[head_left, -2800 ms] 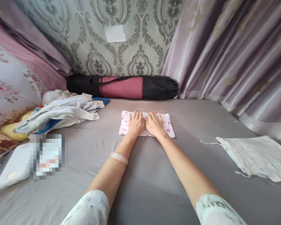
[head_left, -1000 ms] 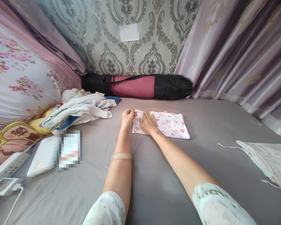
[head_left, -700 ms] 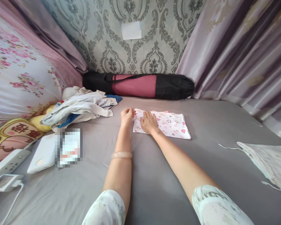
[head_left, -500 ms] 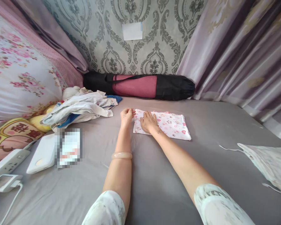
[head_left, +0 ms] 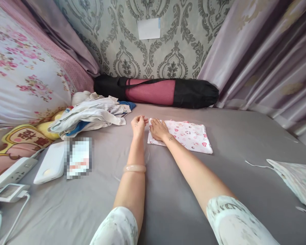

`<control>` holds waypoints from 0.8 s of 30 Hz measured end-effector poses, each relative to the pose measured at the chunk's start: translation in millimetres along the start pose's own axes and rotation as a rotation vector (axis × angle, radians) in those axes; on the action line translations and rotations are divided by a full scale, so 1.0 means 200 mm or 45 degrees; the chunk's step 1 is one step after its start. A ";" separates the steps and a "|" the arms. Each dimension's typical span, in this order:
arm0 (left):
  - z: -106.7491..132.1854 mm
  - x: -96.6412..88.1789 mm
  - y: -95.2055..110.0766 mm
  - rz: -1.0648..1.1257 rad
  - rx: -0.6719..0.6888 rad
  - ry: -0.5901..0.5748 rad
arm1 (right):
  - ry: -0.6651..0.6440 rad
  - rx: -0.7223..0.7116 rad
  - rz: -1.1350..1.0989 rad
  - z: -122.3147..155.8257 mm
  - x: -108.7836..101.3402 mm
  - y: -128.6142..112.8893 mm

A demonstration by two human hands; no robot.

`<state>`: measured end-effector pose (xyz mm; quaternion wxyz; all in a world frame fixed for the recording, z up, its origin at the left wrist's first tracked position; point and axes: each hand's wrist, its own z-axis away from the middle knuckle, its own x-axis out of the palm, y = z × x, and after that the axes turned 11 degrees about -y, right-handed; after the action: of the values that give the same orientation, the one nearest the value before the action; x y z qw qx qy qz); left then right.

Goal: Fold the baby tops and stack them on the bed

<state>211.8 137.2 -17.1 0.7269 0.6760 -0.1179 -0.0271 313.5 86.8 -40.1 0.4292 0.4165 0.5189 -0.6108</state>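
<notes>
A folded white cloth [head_left: 190, 135] with pink hearts and flowers lies flat on the grey bed sheet [head_left: 168, 197]. My right hand [head_left: 159, 130] presses on its left end, palm down with the fingers stretched out. Just off the cloth's left edge is my left hand [head_left: 138, 126], its fingers curled in loosely. I see nothing between those fingers, and a small gap seems to separate them from the cloth. A pale bangle [head_left: 134, 168] circles my left forearm.
Rumpled clothes [head_left: 91, 115] lie at the left, near a white power bank [head_left: 51, 163], a blurred-out rectangular item [head_left: 79, 158] and a power strip [head_left: 14, 173]. A black and pink mat bag [head_left: 150, 92] rests along the wall. Another pale fabric item [head_left: 295, 177] lies at right.
My right hand has slid left over the cloth toward its left edge. My left hand stays beside that edge, still curled. The whole view has shifted slightly.
</notes>
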 end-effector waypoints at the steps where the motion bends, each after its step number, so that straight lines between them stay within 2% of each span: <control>1: 0.00 0.00 0.00 -0.005 0.000 -0.004 | 0.007 0.001 0.000 0.00 0.00 0.00; 6: 0.00 0.00 0.00 -0.011 0.011 -0.025 | 0.009 0.031 -0.020 0.03 -0.02 -0.02; 9: 0.00 0.00 0.01 -0.003 0.003 -0.014 | 0.073 0.045 -0.012 0.09 -0.02 -0.07; 15: 0.01 0.02 0.01 -0.014 -0.011 0.013 | 0.116 -0.031 0.035 0.20 0.06 -0.15; 24: 0.00 0.01 -0.01 -0.021 0.022 -0.012 | 0.129 -0.030 0.018 0.19 0.09 -0.15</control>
<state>214.3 136.1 -18.7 0.7202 0.6831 -0.1159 -0.0352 277.6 49.5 -44.2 0.4116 0.4457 0.5440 -0.5797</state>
